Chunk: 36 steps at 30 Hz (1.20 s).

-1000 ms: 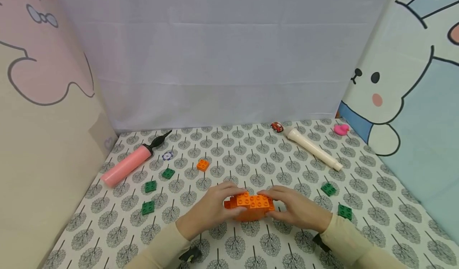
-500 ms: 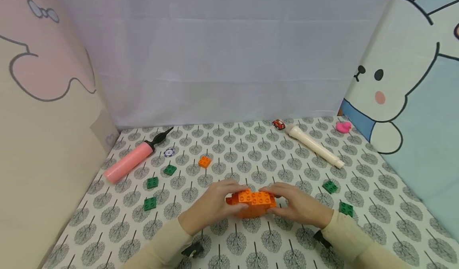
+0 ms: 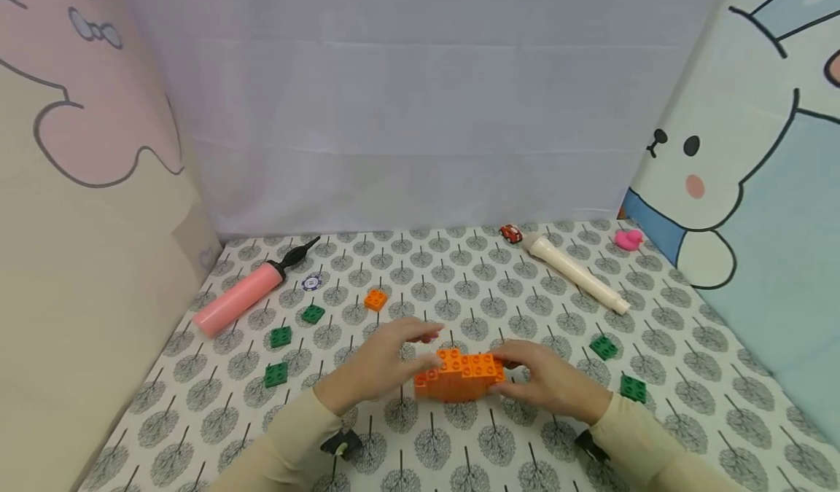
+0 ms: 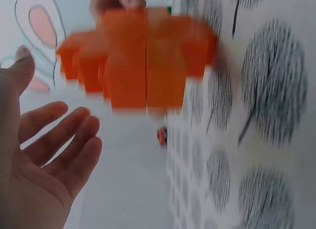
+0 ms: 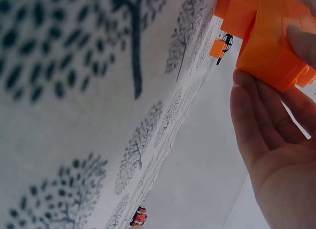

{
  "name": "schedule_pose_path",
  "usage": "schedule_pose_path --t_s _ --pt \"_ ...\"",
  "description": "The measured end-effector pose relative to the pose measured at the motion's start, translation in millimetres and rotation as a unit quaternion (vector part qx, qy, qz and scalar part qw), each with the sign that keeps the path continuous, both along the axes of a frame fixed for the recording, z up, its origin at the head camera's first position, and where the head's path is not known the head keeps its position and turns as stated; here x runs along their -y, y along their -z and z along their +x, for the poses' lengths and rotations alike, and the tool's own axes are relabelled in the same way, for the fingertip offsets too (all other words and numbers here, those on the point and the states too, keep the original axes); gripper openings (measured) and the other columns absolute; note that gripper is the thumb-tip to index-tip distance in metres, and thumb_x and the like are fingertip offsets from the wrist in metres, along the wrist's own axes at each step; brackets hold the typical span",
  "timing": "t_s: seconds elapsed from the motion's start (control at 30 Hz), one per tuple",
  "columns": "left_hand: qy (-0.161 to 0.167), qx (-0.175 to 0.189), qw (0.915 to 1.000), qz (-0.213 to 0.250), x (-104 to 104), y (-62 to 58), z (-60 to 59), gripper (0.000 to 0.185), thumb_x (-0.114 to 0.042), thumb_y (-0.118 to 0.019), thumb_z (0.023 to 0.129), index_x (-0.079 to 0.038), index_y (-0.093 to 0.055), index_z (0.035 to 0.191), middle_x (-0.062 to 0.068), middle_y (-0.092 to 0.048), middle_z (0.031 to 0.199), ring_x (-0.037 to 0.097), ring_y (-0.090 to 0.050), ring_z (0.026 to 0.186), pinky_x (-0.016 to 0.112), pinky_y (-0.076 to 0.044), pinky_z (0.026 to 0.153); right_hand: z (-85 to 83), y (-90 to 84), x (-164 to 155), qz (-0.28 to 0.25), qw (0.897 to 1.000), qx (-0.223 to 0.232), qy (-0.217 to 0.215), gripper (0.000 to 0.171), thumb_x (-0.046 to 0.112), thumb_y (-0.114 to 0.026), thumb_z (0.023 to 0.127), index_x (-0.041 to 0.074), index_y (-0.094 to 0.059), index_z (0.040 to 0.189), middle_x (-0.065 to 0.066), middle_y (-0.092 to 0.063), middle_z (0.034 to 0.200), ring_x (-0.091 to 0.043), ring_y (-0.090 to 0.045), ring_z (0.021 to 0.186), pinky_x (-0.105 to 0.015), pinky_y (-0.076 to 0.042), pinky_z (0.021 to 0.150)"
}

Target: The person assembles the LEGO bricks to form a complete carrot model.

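Several orange toy bricks are joined into one stepped block [image 3: 459,379] at the front middle of the table. My right hand [image 3: 547,383] pinches its right end, thumb on the near side and fingers on the far side; the right wrist view shows the same orange block [image 5: 276,46] between thumb and fingers. My left hand [image 3: 387,361] is by the left end, fingers spread and holding nothing. In the left wrist view that left hand [image 4: 49,165] is apart from the blurred orange block [image 4: 143,66].
A loose orange brick [image 3: 375,300] lies farther back. Green bricks [image 3: 276,375] lie left, more green bricks [image 3: 633,388] right. A pink pump [image 3: 243,299], poker chip [image 3: 311,282], red toy car [image 3: 510,234], cream-coloured tube [image 3: 577,273] and pink duck [image 3: 628,240] lie around.
My left hand has let go of the orange block and drawn back to the left, its fingers opening. My right hand still holds the block's right end.
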<state>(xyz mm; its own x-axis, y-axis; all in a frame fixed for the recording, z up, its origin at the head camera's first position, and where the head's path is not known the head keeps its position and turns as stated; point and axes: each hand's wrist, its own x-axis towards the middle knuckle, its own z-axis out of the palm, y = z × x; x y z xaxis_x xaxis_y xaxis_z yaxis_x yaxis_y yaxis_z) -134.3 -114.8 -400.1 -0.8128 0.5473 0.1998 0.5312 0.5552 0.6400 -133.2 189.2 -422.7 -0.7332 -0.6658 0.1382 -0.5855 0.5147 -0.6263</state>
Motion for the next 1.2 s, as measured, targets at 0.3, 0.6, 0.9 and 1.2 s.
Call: schedule_pose_path --t_s 0.3,0.6,0.9,1.2 --pt "-0.135 0.005 0.9820 -0.132 69 11.4 -73.9 0.054 -0.026 -0.072 0.093 -0.003 -0.056 0.139 0.020 -0.050 0.145 0.039 -0.046 0.134 0.054 -0.038 0.112 0.9 2.1 2 -0.018 1.000 0.020 -0.001 0.048 0.039 -0.074 0.089 0.014 -0.065 0.128 0.006 -0.067 0.118 -0.007 -0.064 0.102 -0.032 -0.056 0.091" --pt "-0.127 0.039 0.9804 -0.146 76 34.8 -92.3 0.050 0.000 -0.069 0.088 0.001 -0.056 0.137 0.020 -0.057 0.137 0.031 -0.058 0.113 0.044 -0.054 0.093 3.7 3.0 4 -0.012 0.999 0.040 0.009 0.054 0.048 -0.071 0.087 0.013 -0.065 0.128 0.006 -0.067 0.119 -0.007 -0.064 0.103 -0.034 -0.056 0.092" --pt "-0.153 0.052 0.9822 -0.095 61 32.4 -81.2 0.049 -0.022 -0.076 0.088 -0.007 -0.063 0.132 0.016 -0.060 0.131 0.035 -0.052 0.125 0.052 -0.044 0.107 1.7 1.8 4 -0.001 1.000 0.019 0.018 0.053 0.049 -0.071 0.087 0.015 -0.066 0.127 0.008 -0.067 0.119 -0.005 -0.063 0.102 -0.031 -0.055 0.092" --pt "-0.070 -0.003 0.9965 0.046 -5 -10.0 -15.4 0.042 -0.030 -0.076 0.087 -0.012 -0.068 0.124 -0.009 -0.064 0.109 0.009 -0.059 0.101 0.033 -0.054 0.093 2.3 1.0 1 0.005 0.999 0.024 0.030 0.052 0.049 -0.071 0.088 0.016 -0.066 0.128 0.006 -0.066 0.121 -0.005 -0.062 0.100 -0.032 -0.056 0.087"
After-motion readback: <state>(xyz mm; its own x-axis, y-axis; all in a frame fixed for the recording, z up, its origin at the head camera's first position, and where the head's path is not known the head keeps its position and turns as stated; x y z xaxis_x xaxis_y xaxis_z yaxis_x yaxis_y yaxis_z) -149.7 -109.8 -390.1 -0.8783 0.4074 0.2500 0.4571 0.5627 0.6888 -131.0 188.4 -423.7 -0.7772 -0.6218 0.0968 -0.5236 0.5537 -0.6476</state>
